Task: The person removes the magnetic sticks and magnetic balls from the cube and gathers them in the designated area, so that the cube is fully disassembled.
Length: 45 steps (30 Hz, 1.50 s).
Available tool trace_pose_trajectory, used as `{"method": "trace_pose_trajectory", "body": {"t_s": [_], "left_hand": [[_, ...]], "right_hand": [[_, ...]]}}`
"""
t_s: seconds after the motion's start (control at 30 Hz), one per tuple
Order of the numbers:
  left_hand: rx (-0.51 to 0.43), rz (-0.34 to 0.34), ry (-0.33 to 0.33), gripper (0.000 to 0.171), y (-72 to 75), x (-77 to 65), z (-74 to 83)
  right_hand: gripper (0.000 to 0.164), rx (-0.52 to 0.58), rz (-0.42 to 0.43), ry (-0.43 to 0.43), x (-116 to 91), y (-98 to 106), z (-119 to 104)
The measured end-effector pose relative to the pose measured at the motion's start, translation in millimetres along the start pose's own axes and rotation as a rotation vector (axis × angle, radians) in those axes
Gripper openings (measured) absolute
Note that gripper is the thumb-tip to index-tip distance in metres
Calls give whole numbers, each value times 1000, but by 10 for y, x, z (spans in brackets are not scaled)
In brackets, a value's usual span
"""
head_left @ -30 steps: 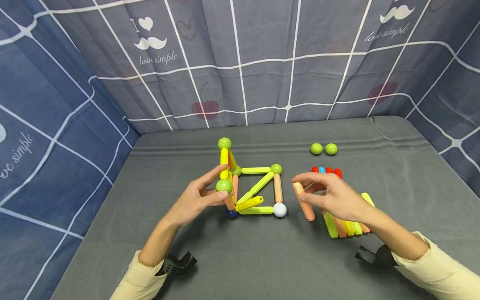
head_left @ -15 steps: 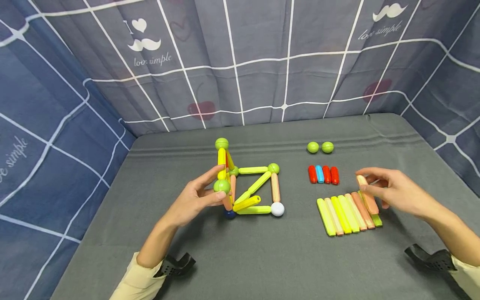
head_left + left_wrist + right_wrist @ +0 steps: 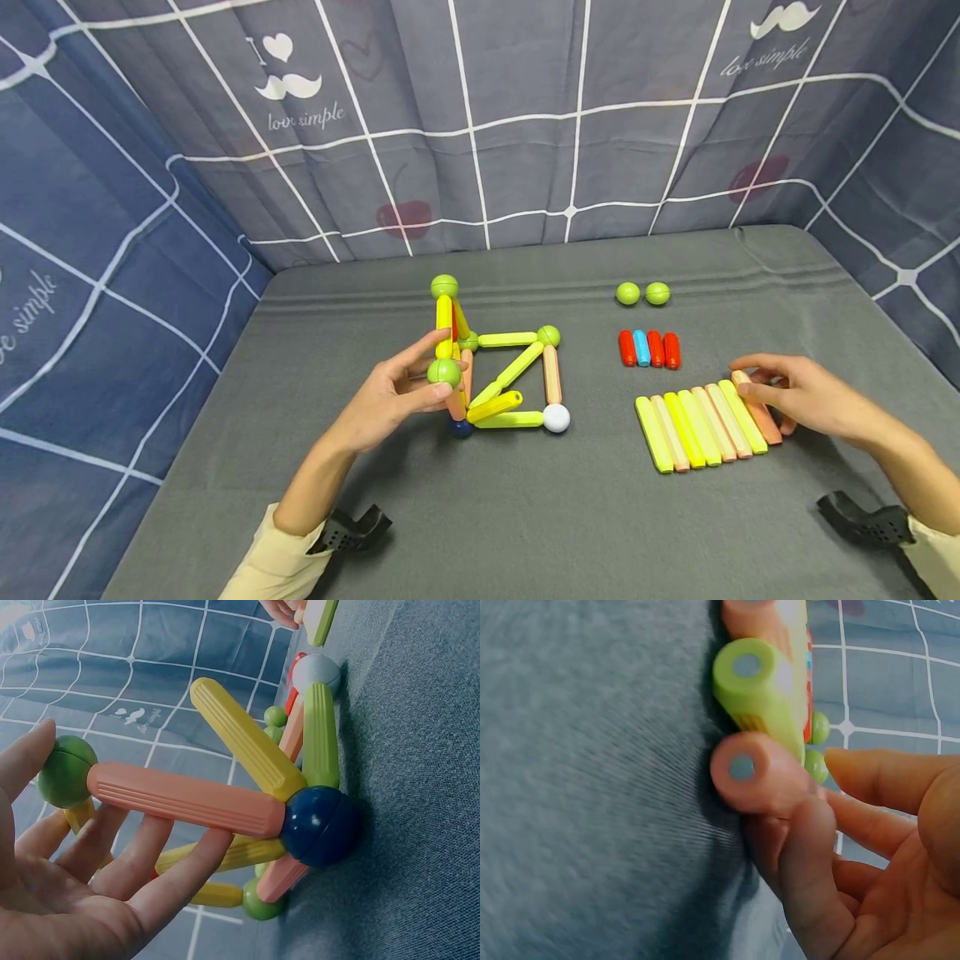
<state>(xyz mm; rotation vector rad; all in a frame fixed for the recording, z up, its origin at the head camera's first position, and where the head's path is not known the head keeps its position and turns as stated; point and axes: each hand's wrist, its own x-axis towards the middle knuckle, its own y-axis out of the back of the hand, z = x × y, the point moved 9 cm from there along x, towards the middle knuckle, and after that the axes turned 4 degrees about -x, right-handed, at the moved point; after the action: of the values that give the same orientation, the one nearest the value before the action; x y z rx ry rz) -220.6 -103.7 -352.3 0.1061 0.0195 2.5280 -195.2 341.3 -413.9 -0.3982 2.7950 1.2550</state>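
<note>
A magnetic ball-and-stick frame (image 3: 508,420) stands left of centre in the head view, part flat, part upright. My left hand (image 3: 378,400) grips its upright part. In the left wrist view, the thumb presses a green ball (image 3: 67,772) and the other fingers lie behind an orange stick (image 3: 187,799). That stick runs to a navy ball (image 3: 319,825) low on the frame. On the right, my right hand (image 3: 817,396) pinches an orange magnetic stick (image 3: 767,425) at the right end of a row of sticks (image 3: 697,433), lying against a lime one (image 3: 750,682).
Behind the row lie short red sticks (image 3: 655,349) and a blue one (image 3: 641,348). Two loose green balls (image 3: 627,293) sit farther back. A white ball (image 3: 556,418) forms the frame's near right corner. A checked curtain (image 3: 517,167) closes off the table's back.
My right hand has carried the orange stick from near the frame to the row's right end and lowered it beside the lime stick. My left hand has kept its grip.
</note>
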Motion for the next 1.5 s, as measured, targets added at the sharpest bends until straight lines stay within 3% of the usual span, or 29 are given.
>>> {"method": "trace_pose_trajectory", "body": {"t_s": [0.43,0.63,0.9,1.13,1.5], "left_hand": [[66,10,10,68,17,0,4],[73,26,15,67,28,-10,3],[70,33,19,67,27,-15,12],[62,31,15,68,26,-13,14],[65,36,18,68,33,-5,-7]], "right_hand": [[44,-78,-20,-26,-23,9,-68],[43,-153,46,-41,-27,96,-141],[33,-59,146,109,15,126,-616],[20,38,85,267,158,-229,-1292],[32,236,-136,380,354,-980,-2106]]}}
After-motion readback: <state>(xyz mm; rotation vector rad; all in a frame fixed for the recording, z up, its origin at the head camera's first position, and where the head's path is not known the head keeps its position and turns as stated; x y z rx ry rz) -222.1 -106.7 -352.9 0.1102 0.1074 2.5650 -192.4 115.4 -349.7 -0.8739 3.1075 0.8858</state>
